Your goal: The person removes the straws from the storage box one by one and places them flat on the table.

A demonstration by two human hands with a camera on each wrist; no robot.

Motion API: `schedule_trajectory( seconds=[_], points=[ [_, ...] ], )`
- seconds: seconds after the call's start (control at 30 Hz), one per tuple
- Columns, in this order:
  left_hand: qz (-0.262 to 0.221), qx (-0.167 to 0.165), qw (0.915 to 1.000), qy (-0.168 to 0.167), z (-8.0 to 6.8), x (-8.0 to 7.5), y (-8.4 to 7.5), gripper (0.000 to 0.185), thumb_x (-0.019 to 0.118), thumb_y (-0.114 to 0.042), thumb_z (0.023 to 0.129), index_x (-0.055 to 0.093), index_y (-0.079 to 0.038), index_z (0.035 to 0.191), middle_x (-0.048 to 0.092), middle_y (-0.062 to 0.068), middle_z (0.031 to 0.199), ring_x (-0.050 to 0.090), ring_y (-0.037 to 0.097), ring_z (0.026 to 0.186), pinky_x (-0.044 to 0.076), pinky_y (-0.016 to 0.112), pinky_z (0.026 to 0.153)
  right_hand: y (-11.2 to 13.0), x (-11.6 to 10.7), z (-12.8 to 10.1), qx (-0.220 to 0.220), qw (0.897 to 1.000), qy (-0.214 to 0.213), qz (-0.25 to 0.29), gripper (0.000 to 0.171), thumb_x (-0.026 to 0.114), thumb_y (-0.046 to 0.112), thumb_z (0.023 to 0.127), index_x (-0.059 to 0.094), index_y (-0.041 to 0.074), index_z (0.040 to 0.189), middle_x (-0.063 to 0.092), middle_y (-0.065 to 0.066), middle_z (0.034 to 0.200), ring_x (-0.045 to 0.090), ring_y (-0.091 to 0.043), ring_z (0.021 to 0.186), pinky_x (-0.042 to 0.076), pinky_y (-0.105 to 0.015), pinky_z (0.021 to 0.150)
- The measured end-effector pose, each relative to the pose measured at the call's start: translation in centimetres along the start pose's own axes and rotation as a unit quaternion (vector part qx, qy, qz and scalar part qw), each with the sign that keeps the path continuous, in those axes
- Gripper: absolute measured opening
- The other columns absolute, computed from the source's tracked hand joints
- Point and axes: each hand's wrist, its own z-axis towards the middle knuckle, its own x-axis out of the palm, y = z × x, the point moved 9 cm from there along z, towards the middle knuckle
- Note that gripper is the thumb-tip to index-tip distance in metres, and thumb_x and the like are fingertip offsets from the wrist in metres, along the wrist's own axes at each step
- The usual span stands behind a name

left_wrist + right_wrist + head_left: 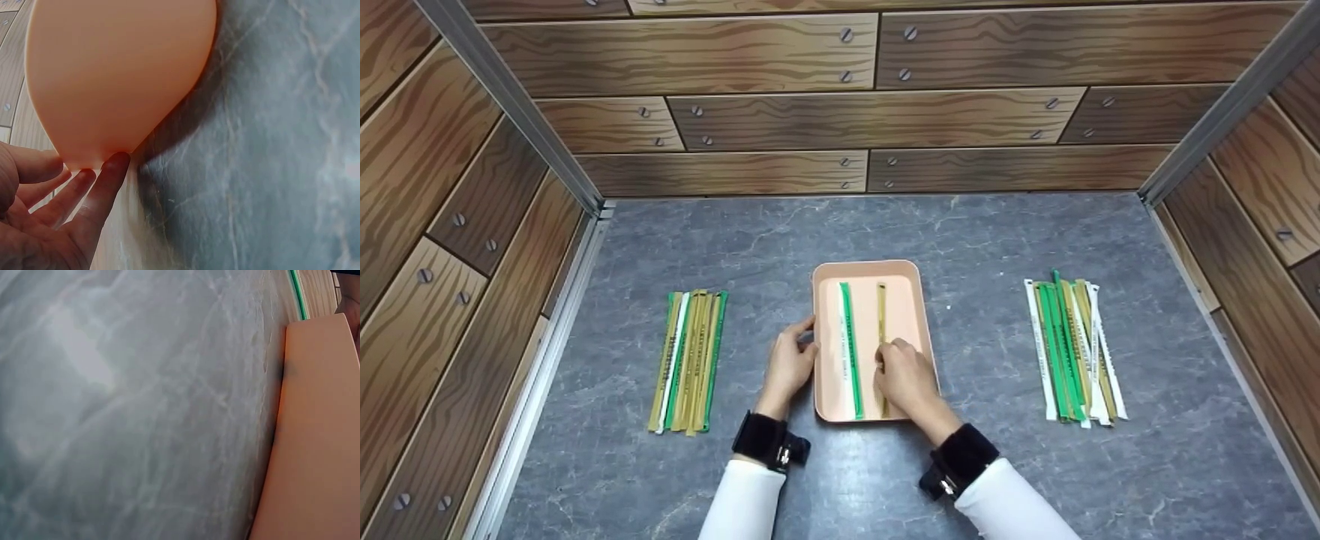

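Note:
A peach tray [870,268] lies on the grey table in the head view. Inside it lie a green strip [850,349] and an olive strip [880,304], side by side lengthwise. My right hand [887,357] rests inside the tray, its curled fingertips pinching the olive strip near its middle. My left hand [804,341] sits at the tray's left side. In the left wrist view its straight fingers [93,188] touch the tray's outer wall [118,79]. The right wrist view shows only the tray's wall [315,439] and the table.
A pile of green, olive and white strips [688,361] lies left of the tray, and a looser pile [1072,352] lies to its right. Wood-patterned walls close in the back and both sides. A metal rail [547,360] runs along the left edge.

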Motion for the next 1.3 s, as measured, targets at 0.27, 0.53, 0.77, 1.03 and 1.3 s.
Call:
schedule_trajectory(
  seconds=[0.27, 0.53, 0.77, 1.03, 1.3],
  points=[
    [-0.005, 0.002, 1.0000, 0.000, 0.0, 0.1, 0.0, 0.048, 0.059, 0.010, 0.087, 0.059, 0.001, 0.134, 0.063, 0.020, 0.120, 0.069, 0.028, 0.092, 0.056, 0.034, 0.076, -0.6, 0.3, 0.1, 0.024, 0.999, 0.021, 0.016, 0.013, 0.067, 0.000, 0.073, 0.070, 0.003, 0.085, 0.060, -0.007, 0.079, 0.060, -0.028, 0.074, 0.051, -0.041, 0.065],
    [-0.014, 0.001, 0.9999, 0.005, 0.0, 0.2, 0.1, 0.049, 0.057, 0.013, 0.086, 0.057, 0.003, 0.134, 0.062, 0.022, 0.122, 0.069, 0.028, 0.090, 0.056, 0.034, 0.074, -1.0, -0.2, 0.2, 0.033, 0.998, 0.014, 0.044, 0.019, 0.067, -0.004, 0.070, 0.070, 0.002, 0.087, 0.062, -0.010, 0.081, 0.061, -0.028, 0.077, 0.052, -0.040, 0.069],
    [-0.013, 0.002, 0.9999, 0.000, 0.1, 0.1, 0.2, 0.047, 0.058, 0.012, 0.087, 0.058, 0.004, 0.133, 0.063, 0.021, 0.122, 0.069, 0.028, 0.089, 0.056, 0.034, 0.074, -1.7, -2.2, 0.3, 0.069, 0.992, 0.014, 0.101, 0.025, 0.067, -0.003, 0.072, 0.074, 0.004, 0.096, 0.063, -0.005, 0.084, 0.061, -0.020, 0.077, 0.052, -0.036, 0.066],
    [-0.015, 0.010, 0.9997, 0.014, 0.1, 0.2, -0.1, 0.043, 0.057, 0.008, 0.090, 0.057, 0.005, 0.133, 0.062, 0.023, 0.122, 0.067, 0.031, 0.100, 0.056, 0.036, 0.080, -3.8, -6.0, 0.1, 0.097, 0.984, -0.034, 0.144, 0.026, 0.067, -0.003, 0.073, 0.074, 0.005, 0.098, 0.067, -0.006, 0.086, 0.064, -0.019, 0.074, 0.053, -0.038, 0.065],
    [-0.022, 0.001, 0.9970, 0.074, -0.3, 0.7, 0.3, 0.048, 0.051, 0.002, 0.096, 0.046, 0.001, 0.144, 0.053, 0.024, 0.134, 0.064, 0.033, 0.107, 0.055, 0.036, 0.084, -7.4, -8.7, -0.7, 0.115, 0.980, -0.076, 0.144, 0.028, 0.065, -0.005, 0.076, 0.073, -0.001, 0.102, 0.069, -0.015, 0.092, 0.066, -0.027, 0.077, 0.054, -0.043, 0.069]
  ],
)
